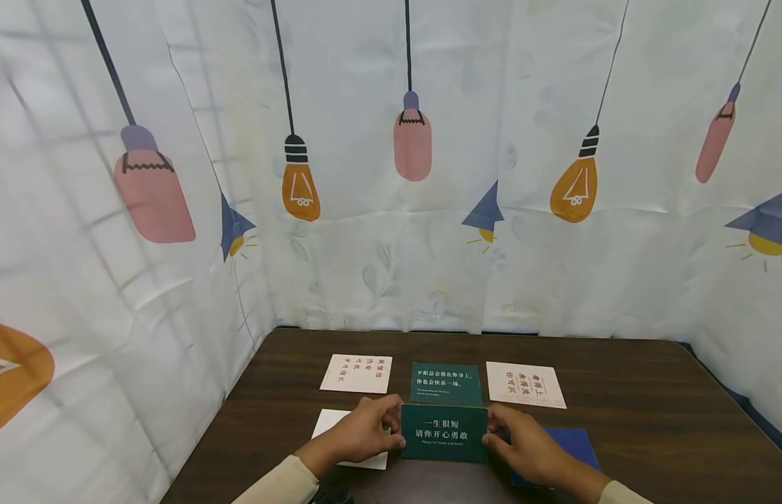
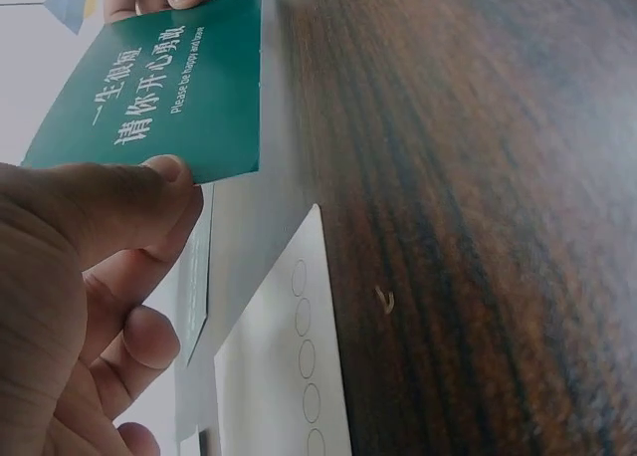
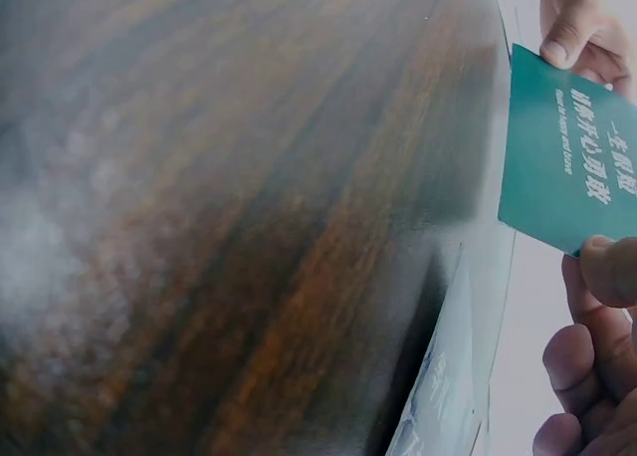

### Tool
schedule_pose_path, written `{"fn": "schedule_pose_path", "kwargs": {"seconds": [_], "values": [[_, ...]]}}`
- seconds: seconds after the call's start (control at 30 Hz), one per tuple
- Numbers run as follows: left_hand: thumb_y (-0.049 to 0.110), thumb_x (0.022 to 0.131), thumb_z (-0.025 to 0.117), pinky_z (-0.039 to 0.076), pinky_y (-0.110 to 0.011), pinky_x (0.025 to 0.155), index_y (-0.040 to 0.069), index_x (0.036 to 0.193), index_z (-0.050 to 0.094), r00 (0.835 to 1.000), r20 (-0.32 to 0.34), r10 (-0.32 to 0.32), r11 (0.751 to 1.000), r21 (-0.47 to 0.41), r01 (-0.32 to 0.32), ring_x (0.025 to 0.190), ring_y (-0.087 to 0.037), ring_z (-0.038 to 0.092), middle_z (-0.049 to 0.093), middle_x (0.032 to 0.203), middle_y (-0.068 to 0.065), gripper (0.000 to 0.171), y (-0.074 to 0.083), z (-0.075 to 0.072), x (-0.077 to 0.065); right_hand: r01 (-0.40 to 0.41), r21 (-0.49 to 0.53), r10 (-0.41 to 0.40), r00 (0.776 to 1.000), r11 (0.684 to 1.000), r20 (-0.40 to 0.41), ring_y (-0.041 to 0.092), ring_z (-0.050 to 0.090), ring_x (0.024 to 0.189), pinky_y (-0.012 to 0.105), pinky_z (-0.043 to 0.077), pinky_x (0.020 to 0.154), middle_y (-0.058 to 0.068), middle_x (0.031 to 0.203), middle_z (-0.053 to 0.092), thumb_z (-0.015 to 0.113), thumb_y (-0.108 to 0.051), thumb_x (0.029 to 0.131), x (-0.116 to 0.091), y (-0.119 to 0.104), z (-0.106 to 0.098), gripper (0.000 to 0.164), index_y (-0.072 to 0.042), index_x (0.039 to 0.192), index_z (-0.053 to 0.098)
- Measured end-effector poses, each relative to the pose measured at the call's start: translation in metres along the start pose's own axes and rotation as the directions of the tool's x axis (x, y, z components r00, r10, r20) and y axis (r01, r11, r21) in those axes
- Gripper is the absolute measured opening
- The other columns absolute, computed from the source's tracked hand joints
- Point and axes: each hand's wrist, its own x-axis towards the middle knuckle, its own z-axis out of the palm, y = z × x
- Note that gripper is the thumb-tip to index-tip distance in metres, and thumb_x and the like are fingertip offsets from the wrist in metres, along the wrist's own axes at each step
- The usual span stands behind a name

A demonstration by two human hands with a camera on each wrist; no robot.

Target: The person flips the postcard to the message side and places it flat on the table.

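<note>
A dark green card [image 1: 444,442] with white lettering is held upright above the table, its printed face toward me. My left hand [image 1: 365,432] pinches its left edge between thumb and finger. At the opposite edge, my right hand [image 1: 523,441] pinches it the same way. In the left wrist view the green card [image 2: 164,93] spans both hands, with the left thumb [image 2: 164,169] on its near corner. The right wrist view shows the card [image 3: 562,157] tilted, its lower edge off the wood. Behind it lies another green card [image 1: 446,382] with white text.
On the dark wooden table [image 1: 655,406], two white cards with red writing lie at the back left [image 1: 355,374] and back right [image 1: 526,383]. A white card [image 2: 284,346] with printed ovals lies under my left hand, a blue item [image 1: 573,444] under my right. A patterned curtain [image 1: 378,280] hangs behind.
</note>
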Motion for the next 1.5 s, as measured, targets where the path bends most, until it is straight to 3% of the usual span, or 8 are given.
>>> {"fn": "schedule_pose_path", "kwargs": {"seconds": [0.1, 0.2, 0.4, 0.6, 0.73, 0.83, 1.07, 1.5], "values": [[0.023, 0.091, 0.080, 0.034, -0.046, 0.091, 0.023, 0.103, 0.056, 1.000, 0.001, -0.009, 1.000, 0.001, 0.009, 0.097, -0.009, 0.054, 0.067, 0.085, 0.020, 0.026, 0.0007, -0.0003, -0.0005, 0.022, -0.017, -0.023, 1.000, 1.000, -0.010, 0.003, 0.056, 0.083, 0.029, 0.047, 0.068, -0.012, 0.093, 0.059, 0.069, -0.028, 0.100, -0.0007, 0.0018, 0.0006, 0.013, -0.021, 0.096, 0.058], [0.023, 0.092, 0.079, 0.035, -0.041, 0.084, 0.023, 0.096, 0.058, 1.000, 0.001, -0.009, 1.000, 0.009, 0.009, 0.102, -0.011, 0.051, 0.065, 0.088, 0.019, 0.022, 0.0012, -0.0010, -0.0006, 0.048, -0.031, -0.048, 0.999, 0.998, -0.016, 0.003, 0.052, 0.079, 0.028, 0.045, 0.065, -0.013, 0.090, 0.056, 0.068, -0.029, 0.101, -0.0015, 0.0025, 0.0008, 0.015, -0.023, 0.092, 0.057], [0.025, 0.094, 0.076, 0.032, -0.043, 0.088, 0.024, 0.088, 0.059, 1.000, -0.015, 0.028, 0.999, 0.044, -0.027, 0.097, -0.005, 0.059, 0.063, 0.092, 0.020, 0.018, 0.0000, -0.0037, 0.0007, 0.108, -0.036, -0.110, 0.993, 0.993, -0.044, 0.003, 0.047, 0.074, 0.026, 0.041, 0.062, -0.013, 0.084, 0.051, 0.066, -0.031, 0.101, -0.0027, 0.0008, -0.0009, 0.018, -0.025, 0.088, 0.055], [0.024, 0.095, 0.075, 0.030, -0.046, 0.089, 0.026, 0.086, 0.064, 0.997, -0.036, 0.069, 0.996, 0.066, -0.067, 0.094, -0.009, 0.055, 0.061, 0.093, 0.019, 0.014, -0.0018, -0.0047, 0.0026, 0.146, -0.020, -0.147, 0.988, 0.989, -0.044, 0.003, 0.058, 0.089, 0.030, 0.051, 0.074, -0.018, 0.097, 0.060, 0.063, -0.032, 0.103, -0.0031, 0.0026, -0.0021, 0.005, -0.029, 0.101, 0.066], [0.019, 0.094, 0.075, 0.027, -0.046, 0.086, 0.028, 0.091, 0.066, 0.992, -0.057, 0.112, 0.991, 0.085, -0.107, 0.091, -0.012, 0.051, 0.059, 0.091, 0.020, 0.013, -0.0041, -0.0028, 0.0032, 0.154, -0.021, -0.155, 0.987, 0.988, -0.044, 0.007, 0.062, 0.102, 0.036, 0.054, 0.082, -0.018, 0.108, 0.064, 0.062, -0.032, 0.104, -0.0022, 0.0038, -0.0026, 0.009, -0.030, 0.110, 0.068], [0.016, 0.096, 0.073, 0.025, -0.045, 0.084, 0.029, 0.095, 0.066, 0.988, -0.072, 0.135, 0.987, 0.093, -0.128, 0.086, -0.009, 0.047, 0.056, 0.086, 0.020, 0.014, -0.0047, -0.0021, 0.0021, 0.159, -0.011, -0.159, 0.986, 0.987, -0.041, 0.007, 0.063, 0.102, 0.035, 0.054, 0.081, -0.018, 0.108, 0.065, 0.062, -0.031, 0.104, -0.0017, 0.0038, -0.0023, 0.009, -0.029, 0.111, 0.068], [0.018, 0.101, 0.066, 0.025, -0.044, 0.084, 0.029, 0.103, 0.066, 0.993, -0.070, 0.099, 0.992, 0.086, -0.092, 0.087, -0.005, 0.048, 0.056, 0.088, 0.020, 0.012, -0.0010, -0.0030, 0.0017, 0.138, -0.004, -0.138, 0.989, 0.990, -0.050, 0.004, 0.062, 0.095, 0.032, 0.053, 0.075, -0.016, 0.105, 0.065, 0.063, -0.030, 0.104, -0.0027, 0.0031, -0.0013, 0.009, -0.029, 0.110, 0.068], [0.014, 0.097, 0.070, 0.025, -0.049, 0.087, 0.028, 0.092, 0.064, 0.986, -0.119, 0.118, 0.989, 0.106, -0.106, 0.090, -0.006, 0.052, 0.058, 0.087, 0.023, 0.016, -0.0022, 0.0019, 0.0015, 0.135, -0.019, -0.136, 0.988, 0.991, -0.074, 0.007, 0.062, 0.102, 0.036, 0.055, 0.081, -0.016, 0.111, 0.065, 0.067, -0.020, 0.101, -0.0046, 0.0029, -0.0004, 0.015, -0.031, 0.111, 0.070]]}}
